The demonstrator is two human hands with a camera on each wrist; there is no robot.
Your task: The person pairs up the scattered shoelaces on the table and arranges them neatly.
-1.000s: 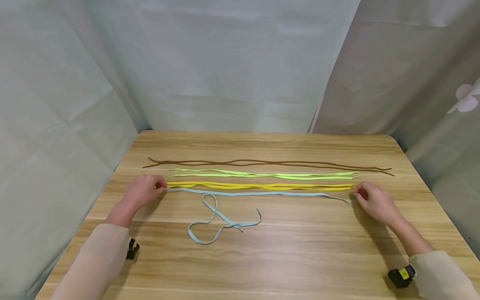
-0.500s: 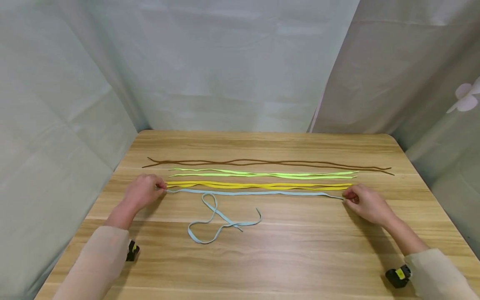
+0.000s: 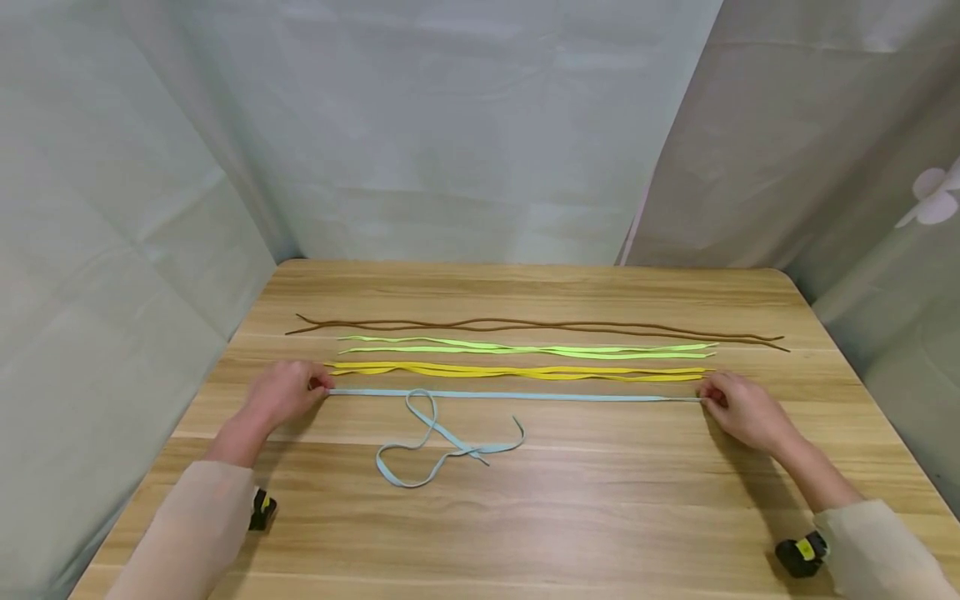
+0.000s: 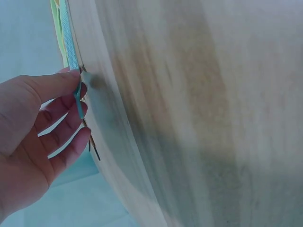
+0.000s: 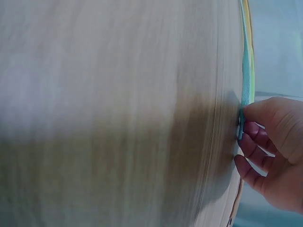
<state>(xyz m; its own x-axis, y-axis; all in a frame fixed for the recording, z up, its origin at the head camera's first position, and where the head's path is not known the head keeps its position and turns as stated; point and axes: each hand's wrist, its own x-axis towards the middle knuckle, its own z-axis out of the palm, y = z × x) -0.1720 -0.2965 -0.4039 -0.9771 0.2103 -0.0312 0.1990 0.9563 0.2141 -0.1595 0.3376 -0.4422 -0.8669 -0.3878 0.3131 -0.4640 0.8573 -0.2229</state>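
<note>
A light blue flat shoelace (image 3: 555, 396) stretches straight across the table between both hands. My left hand (image 3: 288, 393) pinches its left end between thumb and fingers; in the left wrist view the lace's tip (image 4: 79, 106) hangs past the thumb. My right hand (image 3: 746, 410) pinches the other end, and the right wrist view shows the lace (image 5: 245, 75) running up from the thumb. A second light blue shoelace (image 3: 401, 483) lies loosely looped nearer the front, its upper loop meeting the straight lace.
Behind the blue lace lie yellow shoelaces (image 3: 495, 371), then neon green shoelaces (image 3: 525, 349), then thin brown laces (image 3: 570, 325), all roughly parallel. They rest on a wooden table (image 3: 600, 517). Pale curtains (image 3: 465, 150) hang around its back and sides.
My right hand moved left, took the blue lace's loose end, then drew it back right. The lace is now straight and nearer the front, farther from the yellow ones. My left hand shifted slightly frontward.
</note>
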